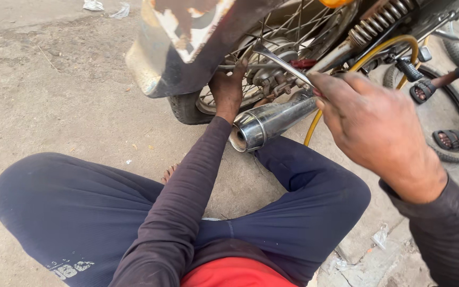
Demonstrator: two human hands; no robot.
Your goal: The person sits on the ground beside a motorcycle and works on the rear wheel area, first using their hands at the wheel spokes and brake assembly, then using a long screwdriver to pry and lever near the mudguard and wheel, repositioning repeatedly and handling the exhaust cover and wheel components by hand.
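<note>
Right hand (pixel 370 130), grease-darkened, grips a flat steel wrench (pixel 282 62) by its handle; left hand (pixel 228 87), beyond it, clasps the spoked rear wheel (pixel 251 64) above the polished chrome exhaust (pixel 272 121).

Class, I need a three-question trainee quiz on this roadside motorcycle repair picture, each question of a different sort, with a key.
1. True or false: the left hand rests on the spoked rear motorcycle wheel.
2. Which hand holds the slim flat silver metal tool? A) left B) right C) neither
3. Fill in: the shiny chrome ______ pipe points toward the seated person's knees.

Key
1. True.
2. B, the right hand grips it with its fingers.
3. Exhaust.
</note>
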